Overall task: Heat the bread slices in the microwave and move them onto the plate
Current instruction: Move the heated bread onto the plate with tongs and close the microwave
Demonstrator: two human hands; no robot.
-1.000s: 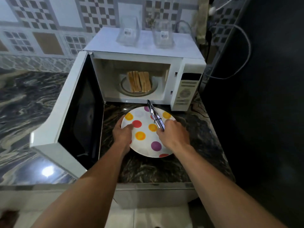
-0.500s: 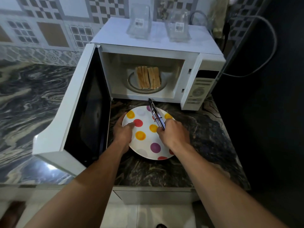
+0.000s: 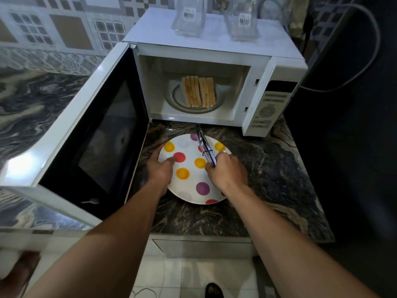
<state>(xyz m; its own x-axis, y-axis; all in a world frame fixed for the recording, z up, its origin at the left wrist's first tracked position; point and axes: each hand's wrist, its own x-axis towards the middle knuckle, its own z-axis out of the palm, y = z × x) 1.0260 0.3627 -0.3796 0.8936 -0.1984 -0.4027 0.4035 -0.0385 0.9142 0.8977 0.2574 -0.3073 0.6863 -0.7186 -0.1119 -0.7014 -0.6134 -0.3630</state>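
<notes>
Standing open past both hands, the microwave (image 3: 214, 67) has its door (image 3: 86, 134) swung out beside the left hand (image 3: 160, 168). Nothing blocks the way in. The plate (image 3: 189, 186) lies flat under the left fingers (image 3: 169, 161), which press its rim. It looks hard and could break. The bread slices (image 3: 198, 91) stand on edge inside, well beyond the fingertips, soft and light, so pinch them gently. The right hand (image 3: 227, 171) is clenched around the tongs (image 3: 205, 147).
</notes>
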